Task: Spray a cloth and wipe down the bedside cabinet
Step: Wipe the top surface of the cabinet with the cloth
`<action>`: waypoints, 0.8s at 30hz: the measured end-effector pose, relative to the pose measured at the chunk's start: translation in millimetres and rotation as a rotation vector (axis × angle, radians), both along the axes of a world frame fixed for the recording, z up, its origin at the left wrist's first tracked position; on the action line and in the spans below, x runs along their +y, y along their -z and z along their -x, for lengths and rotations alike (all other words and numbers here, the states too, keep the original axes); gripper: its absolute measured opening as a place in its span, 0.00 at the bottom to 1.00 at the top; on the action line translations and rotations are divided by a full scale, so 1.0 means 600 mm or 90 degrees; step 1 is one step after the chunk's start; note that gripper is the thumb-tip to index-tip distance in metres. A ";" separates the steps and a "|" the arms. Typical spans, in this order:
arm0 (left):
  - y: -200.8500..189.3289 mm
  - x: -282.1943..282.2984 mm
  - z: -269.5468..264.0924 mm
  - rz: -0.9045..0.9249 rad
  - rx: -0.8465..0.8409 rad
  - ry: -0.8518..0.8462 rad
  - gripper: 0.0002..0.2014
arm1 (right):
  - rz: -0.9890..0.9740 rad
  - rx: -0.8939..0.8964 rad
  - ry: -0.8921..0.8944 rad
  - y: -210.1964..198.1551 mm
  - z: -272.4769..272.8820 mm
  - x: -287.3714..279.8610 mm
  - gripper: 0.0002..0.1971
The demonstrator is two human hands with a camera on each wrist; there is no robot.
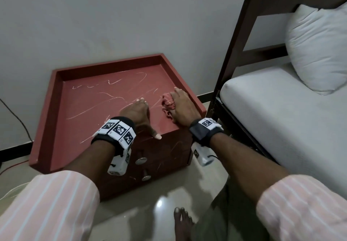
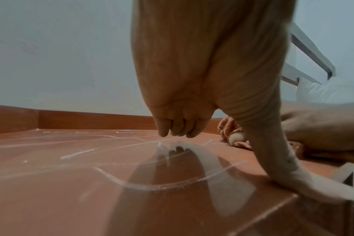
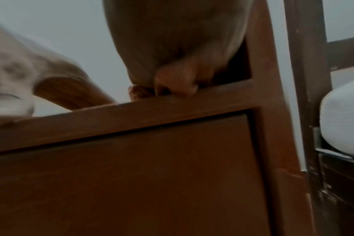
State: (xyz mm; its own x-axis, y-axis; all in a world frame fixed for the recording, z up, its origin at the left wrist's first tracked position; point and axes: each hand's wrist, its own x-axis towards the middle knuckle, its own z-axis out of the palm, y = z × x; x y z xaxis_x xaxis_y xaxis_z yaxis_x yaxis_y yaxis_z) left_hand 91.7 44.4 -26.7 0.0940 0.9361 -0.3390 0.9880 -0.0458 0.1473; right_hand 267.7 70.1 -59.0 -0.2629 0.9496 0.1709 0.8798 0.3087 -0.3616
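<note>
The red bedside cabinet (image 1: 84, 98) has a raised rim on three sides, and white scribble marks cross its top (image 2: 71, 183). My left hand (image 1: 139, 113) rests palm down on the top near the front edge. Its fingertips (image 2: 178, 127) touch the surface and the thumb stretches along the edge. My right hand (image 1: 183, 107) lies over a bunched reddish cloth (image 1: 168, 105) by the right rim and holds it against the top, thumb tucked into the folds (image 2: 226, 127). In the right wrist view the curled fingers (image 3: 172, 79) sit on the cloth (image 3: 136, 93) above the drawer front (image 3: 131, 175).
A dark bed frame (image 1: 238, 43) with a white mattress (image 1: 281, 109) and pillow (image 1: 319, 49) stands close on the right. Two metal drawer knobs (image 1: 141, 160) stick out at the front. A cable (image 1: 16, 120) runs along the wall at left. My bare foot (image 1: 183, 222) is on the glossy floor.
</note>
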 end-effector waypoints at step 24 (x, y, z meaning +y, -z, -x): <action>-0.019 -0.021 0.011 0.024 0.021 0.003 0.65 | -0.006 -0.051 0.003 0.028 0.062 -0.154 0.35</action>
